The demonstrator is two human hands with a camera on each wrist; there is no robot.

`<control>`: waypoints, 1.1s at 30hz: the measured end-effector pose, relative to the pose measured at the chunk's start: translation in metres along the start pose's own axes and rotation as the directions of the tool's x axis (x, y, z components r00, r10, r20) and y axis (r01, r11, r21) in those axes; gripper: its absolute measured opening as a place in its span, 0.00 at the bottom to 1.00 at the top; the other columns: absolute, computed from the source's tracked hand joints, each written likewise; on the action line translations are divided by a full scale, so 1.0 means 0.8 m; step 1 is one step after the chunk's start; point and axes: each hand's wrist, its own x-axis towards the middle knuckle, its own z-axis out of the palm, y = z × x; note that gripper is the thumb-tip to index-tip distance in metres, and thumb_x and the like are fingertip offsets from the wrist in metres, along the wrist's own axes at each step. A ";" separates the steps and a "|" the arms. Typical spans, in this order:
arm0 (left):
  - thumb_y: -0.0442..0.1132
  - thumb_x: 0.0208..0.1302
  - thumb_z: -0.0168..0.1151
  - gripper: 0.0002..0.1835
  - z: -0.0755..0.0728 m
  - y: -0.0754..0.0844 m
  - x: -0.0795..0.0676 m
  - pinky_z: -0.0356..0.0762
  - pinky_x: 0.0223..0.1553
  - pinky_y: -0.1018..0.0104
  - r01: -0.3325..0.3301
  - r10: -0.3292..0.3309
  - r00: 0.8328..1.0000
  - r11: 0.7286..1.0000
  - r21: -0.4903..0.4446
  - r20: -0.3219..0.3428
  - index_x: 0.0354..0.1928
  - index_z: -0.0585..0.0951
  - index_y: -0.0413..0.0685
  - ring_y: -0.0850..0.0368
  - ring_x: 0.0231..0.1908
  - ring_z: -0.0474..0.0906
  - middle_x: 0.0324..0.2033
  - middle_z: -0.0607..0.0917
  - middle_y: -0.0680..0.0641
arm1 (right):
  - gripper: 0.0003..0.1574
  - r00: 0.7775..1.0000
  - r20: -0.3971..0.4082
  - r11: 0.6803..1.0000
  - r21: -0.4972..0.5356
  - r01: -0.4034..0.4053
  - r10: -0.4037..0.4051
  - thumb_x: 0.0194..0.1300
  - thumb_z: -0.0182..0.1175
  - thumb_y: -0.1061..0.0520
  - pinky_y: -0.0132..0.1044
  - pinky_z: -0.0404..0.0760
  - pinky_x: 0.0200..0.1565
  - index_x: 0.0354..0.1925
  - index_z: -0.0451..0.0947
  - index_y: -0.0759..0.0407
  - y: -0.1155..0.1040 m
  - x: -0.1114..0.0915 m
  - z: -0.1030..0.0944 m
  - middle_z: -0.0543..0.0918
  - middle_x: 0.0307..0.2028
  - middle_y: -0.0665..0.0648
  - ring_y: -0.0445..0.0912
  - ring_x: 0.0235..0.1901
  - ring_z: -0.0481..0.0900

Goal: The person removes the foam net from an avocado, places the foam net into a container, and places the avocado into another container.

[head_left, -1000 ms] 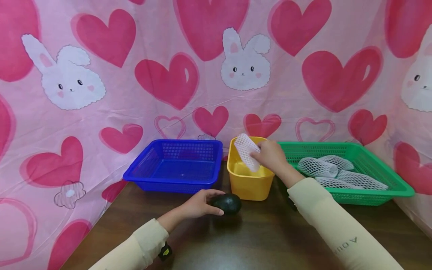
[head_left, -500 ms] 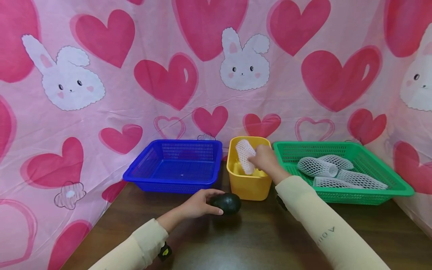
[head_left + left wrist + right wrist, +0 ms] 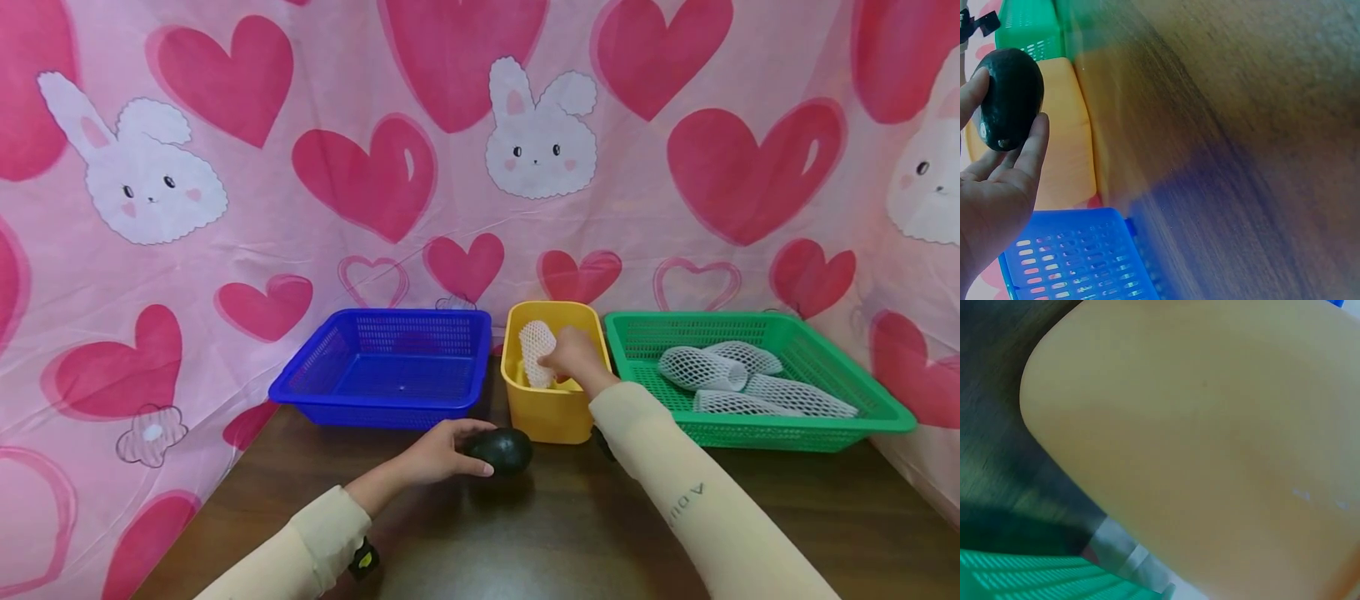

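Observation:
My left hand [image 3: 442,454] grips a dark green, glossy avocado [image 3: 506,452] just over the table, in front of the yellow bin [image 3: 551,415]. In the left wrist view the thumb and fingers wrap round the avocado [image 3: 1015,94] from two sides. Inside the mouth of the bin, my right hand [image 3: 576,360] pinches a white foam net sleeve [image 3: 536,350], which leans upright there. The right wrist view is filled by the bin's outer wall [image 3: 1179,444], and the hand itself does not show in it.
A blue basket [image 3: 375,413] stands left of the bin. To the right, a green basket [image 3: 780,433] holds several white foam net sleeves [image 3: 701,369]. Dark wooden table [image 3: 480,550] lies in front. A pink cloth with hearts and rabbits hangs behind.
My right hand has moved left and down into the yellow bin with the foam net sleeve. The left hand and the avocado have stayed in place.

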 end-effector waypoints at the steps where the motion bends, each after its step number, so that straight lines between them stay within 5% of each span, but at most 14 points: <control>1: 0.41 0.55 0.74 0.29 0.000 0.000 0.000 0.78 0.48 0.56 0.001 -0.001 1.000 1.000 -0.003 0.000 0.60 0.77 0.50 0.54 0.47 0.80 0.52 0.82 0.49 | 0.20 1.000 0.002 1.000 0.011 -0.006 0.006 0.58 0.71 0.54 0.35 0.80 0.29 0.39 0.75 0.66 0.000 0.001 0.002 0.75 0.26 0.60 0.50 0.23 0.79; 12: 0.37 0.55 0.74 0.29 0.001 -0.001 0.001 0.79 0.46 0.59 -0.049 0.049 0.999 0.999 -0.007 -0.002 0.60 0.77 0.43 0.54 0.46 0.80 0.50 0.82 0.45 | 0.19 0.997 0.071 0.997 -0.070 0.007 -0.002 0.57 0.71 0.58 0.33 0.79 0.25 0.38 0.77 0.71 -0.002 0.006 0.012 0.78 0.25 0.61 0.50 0.21 0.81; 22: 0.37 0.55 0.73 0.30 0.000 0.001 -0.002 0.78 0.49 0.55 -0.024 0.024 1.000 1.000 -0.005 -0.005 0.61 0.76 0.44 0.52 0.48 0.79 0.53 0.81 0.45 | 0.17 0.989 0.142 0.988 -0.152 -0.008 0.030 0.62 0.66 0.56 0.34 0.78 0.28 0.38 0.77 0.70 -0.003 0.013 0.014 0.76 0.29 0.60 0.50 0.25 0.78; 33: 0.40 0.55 0.73 0.30 -0.003 -0.003 -0.001 0.79 0.48 0.56 -0.020 0.020 1.000 1.000 -0.007 0.002 0.61 0.77 0.45 0.52 0.47 0.80 0.51 0.82 0.47 | 0.17 0.969 0.241 0.995 -0.098 -0.034 0.057 0.64 0.65 0.54 0.37 0.78 0.35 0.39 0.77 0.69 -0.001 0.015 0.016 0.73 0.28 0.58 0.50 0.30 0.75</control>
